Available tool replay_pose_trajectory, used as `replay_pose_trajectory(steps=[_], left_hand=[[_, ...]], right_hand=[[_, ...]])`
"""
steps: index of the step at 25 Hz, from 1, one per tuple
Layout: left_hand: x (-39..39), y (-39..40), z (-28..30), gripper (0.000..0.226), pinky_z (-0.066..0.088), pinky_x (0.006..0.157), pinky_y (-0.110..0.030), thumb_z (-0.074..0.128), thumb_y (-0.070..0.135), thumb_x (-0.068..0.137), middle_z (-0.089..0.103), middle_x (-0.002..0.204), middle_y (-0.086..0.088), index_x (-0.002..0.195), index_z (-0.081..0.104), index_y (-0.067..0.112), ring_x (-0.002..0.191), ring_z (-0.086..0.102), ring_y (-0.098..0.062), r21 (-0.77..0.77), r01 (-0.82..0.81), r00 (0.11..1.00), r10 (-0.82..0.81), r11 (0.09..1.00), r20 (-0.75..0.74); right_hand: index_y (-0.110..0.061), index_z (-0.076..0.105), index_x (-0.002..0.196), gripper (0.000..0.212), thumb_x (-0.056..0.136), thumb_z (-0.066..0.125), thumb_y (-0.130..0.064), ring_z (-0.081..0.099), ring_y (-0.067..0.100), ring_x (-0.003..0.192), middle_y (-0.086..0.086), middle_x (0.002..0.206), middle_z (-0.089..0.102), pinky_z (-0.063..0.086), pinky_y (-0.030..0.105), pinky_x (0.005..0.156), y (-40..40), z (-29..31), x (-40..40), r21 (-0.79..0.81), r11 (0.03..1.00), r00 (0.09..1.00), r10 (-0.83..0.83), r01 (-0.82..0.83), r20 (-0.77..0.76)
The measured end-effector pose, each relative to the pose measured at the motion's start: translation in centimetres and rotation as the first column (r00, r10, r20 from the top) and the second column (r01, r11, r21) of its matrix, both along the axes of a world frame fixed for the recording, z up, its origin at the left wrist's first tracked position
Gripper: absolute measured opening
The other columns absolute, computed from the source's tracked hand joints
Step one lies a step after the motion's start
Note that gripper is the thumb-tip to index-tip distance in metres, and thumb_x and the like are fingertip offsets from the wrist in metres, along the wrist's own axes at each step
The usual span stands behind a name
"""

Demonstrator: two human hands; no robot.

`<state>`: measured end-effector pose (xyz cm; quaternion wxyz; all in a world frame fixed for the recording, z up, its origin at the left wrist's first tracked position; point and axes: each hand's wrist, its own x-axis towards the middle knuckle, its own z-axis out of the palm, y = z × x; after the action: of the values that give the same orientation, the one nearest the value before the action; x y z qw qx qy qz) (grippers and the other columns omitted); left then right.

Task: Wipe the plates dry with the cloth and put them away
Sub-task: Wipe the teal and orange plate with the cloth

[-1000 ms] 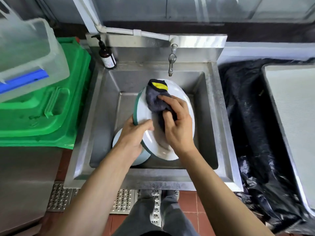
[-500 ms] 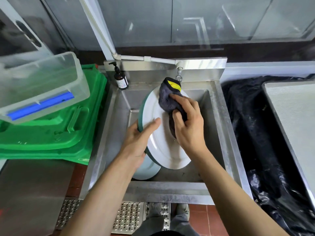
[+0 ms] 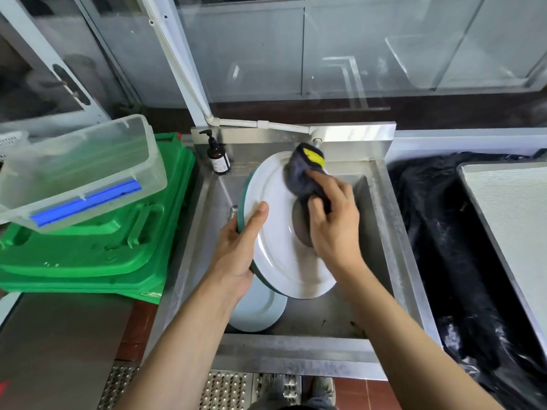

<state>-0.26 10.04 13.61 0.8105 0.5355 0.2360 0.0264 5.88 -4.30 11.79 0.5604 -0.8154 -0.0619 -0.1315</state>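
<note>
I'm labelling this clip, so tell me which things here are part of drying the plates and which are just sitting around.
In use:
white plate, held by the left hand
dark cloth, gripped by the right hand
second plate in the sink

Lying about:
pump bottle
clear tub
green lids
black plastic sheet

Light: bright, even daylight.
Glare: reflections on the glass panels at 12 o'clock.
Shadows: soft.
Edges: wide-angle bending; sharp centre.

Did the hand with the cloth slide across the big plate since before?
Yes, a little. The right hand and cloth moved from the big plate's middle toward its top rim.
</note>
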Motion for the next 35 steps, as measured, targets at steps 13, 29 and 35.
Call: replay_pose_trajectory(steps=[13,29,35], left_hand=[[0.8,-1.9,-2.7,0.064,0.06,0.075,-0.032,0.083,0.049,0.071,0.078,0.11,-0.004,0.123,0.067,0.013,0.102,0.075,-0.019,-0.025,0.03,0.997,-0.031,0.999,-0.073],[0.5,-2.2,-1.6,0.056,0.057,0.088,-0.035,0.084,0.051,0.072,0.078,0.111,0.002,0.115,0.071,0.019,0.105,0.073,-0.015,0.011,0.059,0.994,-0.057,0.998,-0.096],[0.5,-3.0,-1.0,0.032,0.061,0.072,-0.028,0.075,0.043,0.079,0.078,0.107,-0.008,0.1,0.081,0.02,0.1,0.075,-0.02,-0.02,0.095,0.994,-0.096,0.995,-0.047]], right_hand=[[-0.023,0.065,0.134,0.044,0.095,0.054,-0.005,0.053,0.016,0.126,0.004,0.135,0.052,0.039,0.027,0.112,-2.6,-3.0,-2.7,-0.009,0.999,0.988,-0.05,0.05,-0.145],[-0.023,0.064,0.135,0.043,0.098,0.051,-0.005,0.05,0.002,0.115,0.001,0.136,0.051,0.037,0.022,0.111,-4.6,-3.6,-1.9,0.008,0.991,0.979,-0.13,0.134,-0.16],[-0.019,0.066,0.131,0.041,0.094,0.053,-0.008,0.049,0.006,0.129,0.005,0.138,0.052,0.034,0.015,0.111,-1.5,-1.1,-4.3,-0.044,0.989,0.983,0.144,-0.14,0.111]])
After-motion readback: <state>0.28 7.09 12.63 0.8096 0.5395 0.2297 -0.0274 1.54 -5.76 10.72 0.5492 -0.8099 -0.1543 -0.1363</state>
